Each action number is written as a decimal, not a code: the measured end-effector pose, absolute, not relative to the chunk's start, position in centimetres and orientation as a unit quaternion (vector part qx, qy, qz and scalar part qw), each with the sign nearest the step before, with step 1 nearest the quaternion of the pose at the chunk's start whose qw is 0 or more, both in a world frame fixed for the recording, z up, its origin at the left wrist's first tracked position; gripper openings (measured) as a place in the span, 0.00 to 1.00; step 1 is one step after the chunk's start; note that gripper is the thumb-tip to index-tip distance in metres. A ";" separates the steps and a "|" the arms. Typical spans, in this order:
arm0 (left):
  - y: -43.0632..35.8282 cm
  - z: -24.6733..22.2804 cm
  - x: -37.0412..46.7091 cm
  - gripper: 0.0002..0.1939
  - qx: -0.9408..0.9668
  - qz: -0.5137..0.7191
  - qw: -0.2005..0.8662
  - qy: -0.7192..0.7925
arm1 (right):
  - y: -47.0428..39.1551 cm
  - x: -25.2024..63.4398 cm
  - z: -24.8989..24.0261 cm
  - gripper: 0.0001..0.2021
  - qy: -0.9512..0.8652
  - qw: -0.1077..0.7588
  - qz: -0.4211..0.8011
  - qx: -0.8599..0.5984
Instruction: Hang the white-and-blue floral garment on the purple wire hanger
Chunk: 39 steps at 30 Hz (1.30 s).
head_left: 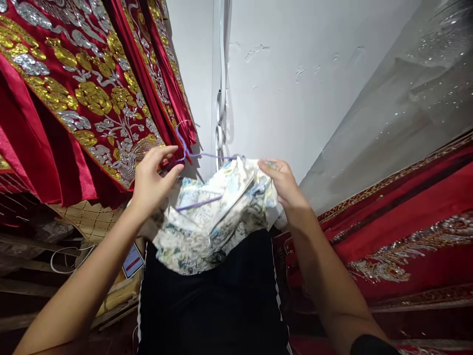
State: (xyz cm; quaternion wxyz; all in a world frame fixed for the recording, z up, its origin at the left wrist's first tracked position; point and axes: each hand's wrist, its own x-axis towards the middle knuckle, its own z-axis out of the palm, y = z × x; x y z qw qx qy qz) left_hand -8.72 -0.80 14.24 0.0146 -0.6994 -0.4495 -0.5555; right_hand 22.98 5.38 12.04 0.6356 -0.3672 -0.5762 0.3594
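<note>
Garment of white cloth with blue-green print [195, 246] lies between both hands, a slim purple hooked hanger [201, 155] partly inside it. The right grip [286, 183] clamps its upper edge; the left grip [153, 180] has thumb and forefinger parted beside the hanger's neck, its hold unclear.

Hanger [199, 203] partly hidden by garment [195, 241]; garment's print blurred. Phone [133, 260] text too small to read. Red drape [92, 96] cut off by top, left edges.
</note>
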 end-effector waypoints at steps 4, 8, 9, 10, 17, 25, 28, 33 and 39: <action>-2.1 11.4 -6.0 0.13 -0.733 -0.541 0.114 -0.396 | 9.2 24.2 13.7 0.24 -0.527 0.692 0.349 -0.348; -2.7 7.5 -4.0 0.23 -0.811 -0.390 -0.057 -0.433 | 8.8 26.0 11.5 0.22 -0.511 0.698 0.362 -0.347; -2.6 6.6 -3.6 0.25 -0.817 -0.349 -0.097 -0.449 | 8.3 26.3 10.6 0.22 -0.506 0.697 0.369 -0.350; -2.3 5.7 -3.2 0.26 -0.819 -0.314 -0.127 -0.463 | 7.7 26.6 9.5 0.21 -0.496 0.699 0.375 -0.353; -1.1 0.3 -0.7 0.10 -0.798 -0.255 -0.202 -0.508 | 7.1 26.8 3.7 0.22 -0.402 0.739 0.399 -0.365; -5.2 -3.8 0.6 0.13 -0.699 -0.388 -0.254 -0.545 | 0.7 21.1 -6.2 0.07 -0.341 0.739 0.251 -0.525; -6.1 -3.4 0.3 0.12 -0.699 -0.392 -0.243 -0.546 | -1.3 17.7 -7.6 0.07 -0.609 0.482 0.450 -0.440; -6.1 -2.8 -0.5 0.11 -0.688 -0.396 -0.244 -0.558 | -1.6 14.8 -7.4 0.05 -0.683 0.397 0.426 -0.441; -6.2 -3.1 -0.7 0.11 -0.678 -0.429 -0.234 -0.549 | -2.0 14.6 -7.5 0.04 -0.688 0.413 0.414 -0.430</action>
